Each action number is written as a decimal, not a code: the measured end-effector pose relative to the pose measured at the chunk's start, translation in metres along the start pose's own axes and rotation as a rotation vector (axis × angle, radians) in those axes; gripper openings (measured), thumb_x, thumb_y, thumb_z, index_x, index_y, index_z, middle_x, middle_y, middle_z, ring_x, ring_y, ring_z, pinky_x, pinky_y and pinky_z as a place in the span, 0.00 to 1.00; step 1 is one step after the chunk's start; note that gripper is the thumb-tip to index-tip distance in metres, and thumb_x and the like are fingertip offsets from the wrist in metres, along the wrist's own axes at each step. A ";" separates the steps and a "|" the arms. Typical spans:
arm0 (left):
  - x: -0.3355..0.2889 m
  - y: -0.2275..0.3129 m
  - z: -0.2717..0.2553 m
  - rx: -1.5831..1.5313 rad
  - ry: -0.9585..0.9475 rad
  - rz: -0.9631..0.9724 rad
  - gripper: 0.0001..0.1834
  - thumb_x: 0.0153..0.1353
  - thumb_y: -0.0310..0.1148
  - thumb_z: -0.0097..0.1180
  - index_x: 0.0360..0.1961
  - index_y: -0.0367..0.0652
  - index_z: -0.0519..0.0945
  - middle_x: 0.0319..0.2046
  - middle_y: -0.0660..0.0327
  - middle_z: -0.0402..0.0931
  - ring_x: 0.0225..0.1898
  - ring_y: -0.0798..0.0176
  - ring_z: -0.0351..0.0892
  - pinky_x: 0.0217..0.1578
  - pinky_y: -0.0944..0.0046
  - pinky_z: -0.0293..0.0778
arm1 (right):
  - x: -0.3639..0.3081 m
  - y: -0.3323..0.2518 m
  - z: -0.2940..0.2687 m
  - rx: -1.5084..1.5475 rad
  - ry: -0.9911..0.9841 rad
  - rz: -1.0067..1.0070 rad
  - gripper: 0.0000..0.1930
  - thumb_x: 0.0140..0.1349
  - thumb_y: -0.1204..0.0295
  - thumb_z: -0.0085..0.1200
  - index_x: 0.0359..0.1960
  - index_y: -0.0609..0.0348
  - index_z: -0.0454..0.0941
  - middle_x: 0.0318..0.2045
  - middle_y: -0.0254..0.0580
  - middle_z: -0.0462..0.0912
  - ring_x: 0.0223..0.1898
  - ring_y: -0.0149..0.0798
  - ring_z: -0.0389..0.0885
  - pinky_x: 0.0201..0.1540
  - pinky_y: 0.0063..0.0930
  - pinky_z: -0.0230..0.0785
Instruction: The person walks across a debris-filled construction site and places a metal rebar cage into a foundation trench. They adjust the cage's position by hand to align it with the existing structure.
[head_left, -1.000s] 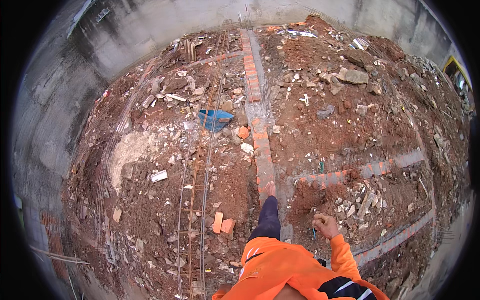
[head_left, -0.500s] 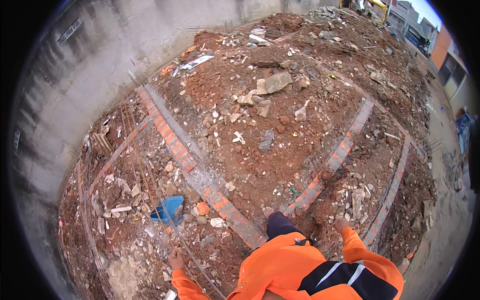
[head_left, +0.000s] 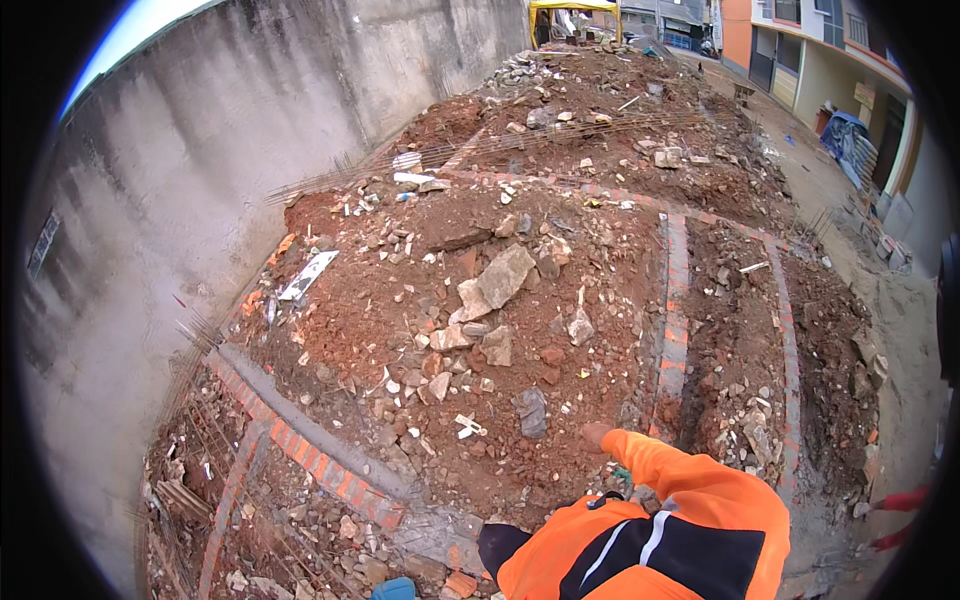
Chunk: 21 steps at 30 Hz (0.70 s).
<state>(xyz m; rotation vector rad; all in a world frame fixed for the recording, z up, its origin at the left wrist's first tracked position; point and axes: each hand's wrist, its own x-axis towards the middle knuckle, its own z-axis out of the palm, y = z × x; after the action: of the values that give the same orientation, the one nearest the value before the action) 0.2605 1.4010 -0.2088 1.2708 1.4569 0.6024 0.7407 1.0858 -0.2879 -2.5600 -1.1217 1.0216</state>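
My right hand (head_left: 597, 433) reaches forward in front of my body, at the end of an orange sleeve (head_left: 680, 470). It is over the reddish soil and rubble, close to a grey crumpled piece (head_left: 533, 412); I cannot tell whether it touches anything. Its fingers are too small and turned away to make out. My left hand is out of the picture. Beneath me a dark trouser leg (head_left: 500, 548) stands by a low wall of brick and mortar (head_left: 325, 465).
More low brick walls (head_left: 673, 330) cross the ground on the right. Large broken stones (head_left: 505, 275) lie in the middle. Thin steel bars (head_left: 450, 155) stretch across the far part. A tall concrete wall (head_left: 230, 140) bounds the left. A blue object (head_left: 393, 588) sits at the lower edge.
The view has tilted up and turned, showing more of the far ground. My right arm has swung forward and inward. My left hand, seen earlier by the steel bars, has left the picture.
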 end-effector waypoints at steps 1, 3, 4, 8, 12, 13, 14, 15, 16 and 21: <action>0.024 0.016 0.028 -0.018 -0.057 -0.007 0.09 0.60 0.32 0.51 0.34 0.35 0.73 0.24 0.56 0.75 0.20 0.66 0.73 0.19 0.68 0.71 | 0.030 -0.019 -0.035 0.009 0.036 -0.081 0.17 0.56 0.57 0.51 0.46 0.48 0.79 0.37 0.52 0.81 0.41 0.54 0.80 0.44 0.45 0.72; 0.066 0.038 0.053 -0.051 -0.098 -0.026 0.09 0.60 0.31 0.51 0.34 0.35 0.73 0.24 0.55 0.75 0.20 0.66 0.73 0.19 0.68 0.71 | 0.072 -0.095 -0.105 0.154 0.212 -0.236 0.19 0.56 0.55 0.51 0.47 0.47 0.77 0.37 0.53 0.81 0.40 0.55 0.80 0.43 0.45 0.71; 0.088 0.047 0.067 -0.067 -0.122 -0.036 0.09 0.60 0.31 0.51 0.34 0.35 0.73 0.24 0.55 0.75 0.19 0.66 0.73 0.19 0.69 0.71 | 0.098 -0.119 -0.135 0.178 0.212 -0.318 0.20 0.56 0.55 0.51 0.49 0.46 0.76 0.37 0.52 0.81 0.40 0.55 0.80 0.43 0.45 0.71; 0.169 0.078 0.101 -0.105 -0.179 -0.073 0.09 0.60 0.30 0.50 0.34 0.34 0.74 0.24 0.54 0.75 0.19 0.65 0.73 0.19 0.69 0.71 | 0.178 -0.174 -0.199 0.144 0.293 -0.252 0.17 0.56 0.57 0.51 0.40 0.55 0.77 0.33 0.58 0.81 0.36 0.61 0.78 0.41 0.48 0.70; 0.247 0.095 0.081 -0.164 -0.131 -0.154 0.09 0.60 0.30 0.50 0.35 0.33 0.74 0.24 0.53 0.76 0.19 0.65 0.74 0.19 0.69 0.72 | 0.227 -0.149 -0.139 0.254 0.281 -0.010 0.17 0.53 0.59 0.53 0.42 0.52 0.79 0.37 0.56 0.81 0.43 0.57 0.78 0.46 0.45 0.70; 0.268 0.101 0.072 -0.180 -0.100 -0.169 0.09 0.60 0.30 0.50 0.35 0.33 0.74 0.24 0.53 0.76 0.19 0.65 0.74 0.19 0.69 0.72 | 0.223 -0.150 -0.130 0.169 0.171 0.050 0.18 0.55 0.59 0.53 0.43 0.56 0.78 0.36 0.56 0.81 0.43 0.54 0.79 0.46 0.43 0.71; 0.289 0.105 0.062 -0.201 -0.071 -0.177 0.09 0.60 0.29 0.50 0.35 0.33 0.74 0.24 0.53 0.76 0.19 0.65 0.74 0.19 0.69 0.72 | 0.216 -0.149 -0.115 0.081 0.060 0.109 0.20 0.56 0.59 0.52 0.45 0.59 0.78 0.35 0.57 0.81 0.43 0.52 0.79 0.46 0.40 0.71; 0.310 0.107 0.061 -0.219 -0.077 -0.183 0.09 0.60 0.29 0.49 0.35 0.33 0.75 0.24 0.53 0.76 0.19 0.65 0.74 0.19 0.69 0.72 | 0.216 -0.122 -0.089 0.014 -0.061 0.325 0.18 0.53 0.61 0.52 0.40 0.60 0.80 0.41 0.55 0.80 0.45 0.54 0.78 0.49 0.44 0.70; 0.331 0.107 0.056 -0.248 -0.075 -0.191 0.09 0.60 0.29 0.49 0.35 0.33 0.75 0.24 0.52 0.76 0.19 0.65 0.74 0.19 0.69 0.72 | 0.208 -0.096 -0.056 -0.014 -0.092 0.356 0.19 0.52 0.61 0.52 0.38 0.63 0.81 0.42 0.56 0.80 0.45 0.54 0.79 0.48 0.43 0.71; 0.437 0.087 -0.055 -0.369 0.034 -0.087 0.09 0.60 0.28 0.49 0.35 0.32 0.75 0.24 0.51 0.77 0.19 0.64 0.75 0.19 0.69 0.72 | 0.198 -0.124 -0.038 -0.056 -0.267 0.508 0.19 0.49 0.59 0.59 0.37 0.60 0.82 0.39 0.57 0.81 0.40 0.54 0.80 0.44 0.41 0.73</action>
<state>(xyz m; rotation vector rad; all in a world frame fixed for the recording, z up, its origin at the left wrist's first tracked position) 0.2992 1.8424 -0.2811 0.9088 1.3463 0.7956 0.7882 1.3166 -0.3139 -2.8912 -0.5489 1.4947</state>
